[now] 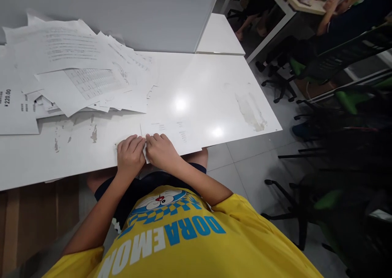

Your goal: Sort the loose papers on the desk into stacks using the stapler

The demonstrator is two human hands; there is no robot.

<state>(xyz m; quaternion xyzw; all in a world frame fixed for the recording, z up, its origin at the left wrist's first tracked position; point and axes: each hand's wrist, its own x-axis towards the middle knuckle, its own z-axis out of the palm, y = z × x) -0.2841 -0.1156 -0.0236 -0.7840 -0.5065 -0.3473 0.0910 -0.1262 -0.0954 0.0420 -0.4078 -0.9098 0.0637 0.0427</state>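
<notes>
**Both hands closed at the printed sheet's left edge; the rest of it lies flat**

Your left hand [130, 152] and right hand [162, 151] sit side by side at the near edge of the table [208, 81], nearly touching. The fingers of both are curled closed and appear to pinch paper between them; your thumbs are hidden, so the exact grip can't be told.

The printed sheet [190, 137] begins under your fingers and spreads out to their right, its near edge reaching the table's edge. As far as it shows, handling is partway: the left margin is gathered in your fingers, while the part to the right lies flat and looks unworked. Whether the gripped paper is creased or torn, you can't tell from here.

Beyond your fingers and to their left, a pile of loose papers [92, 61] lies overlapped and unsorted, out of your grasp. Farther right of your fingers, a scuffed grey patch [249, 106] marks the tabletop.
</notes>
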